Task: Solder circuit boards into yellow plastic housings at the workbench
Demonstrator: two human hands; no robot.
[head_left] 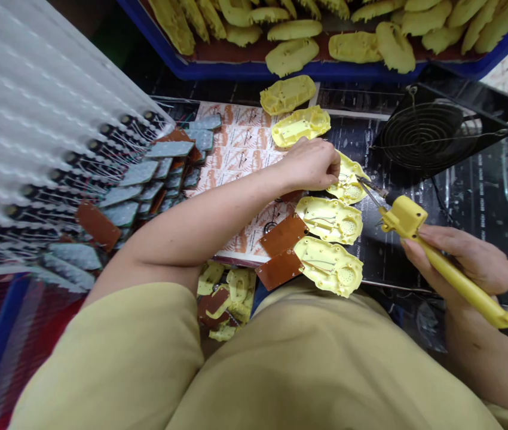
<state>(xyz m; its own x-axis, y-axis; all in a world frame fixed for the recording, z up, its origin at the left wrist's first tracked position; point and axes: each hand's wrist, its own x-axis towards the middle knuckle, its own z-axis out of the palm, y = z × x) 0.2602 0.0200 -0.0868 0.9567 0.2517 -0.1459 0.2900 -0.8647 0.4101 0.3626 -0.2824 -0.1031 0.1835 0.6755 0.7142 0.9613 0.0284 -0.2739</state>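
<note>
My left hand (pixel 310 164) is closed in a pinch over a yellow plastic shell (pixel 350 182) on the bench, gripping something too small to name. My right hand (pixel 464 260) grips a yellow-handled soldering iron (pixel 419 236); its metal tip points at that same shell. Two more yellow shells (pixel 330 220) (pixel 330 266) lie just below, each beside a brown circuit board (pixel 283 235) (pixel 278 269). Thin wires run across the shells.
A blue crate (pixel 254 70) full of yellow shells stands at the back. Two loose shells (pixel 287 94) (pixel 301 125) lie before it. A black fan (pixel 428 134) sits at right. Rows of wired circuit boards (pixel 146 173) lie left. Yellow parts (pixel 227 295) sit near my lap.
</note>
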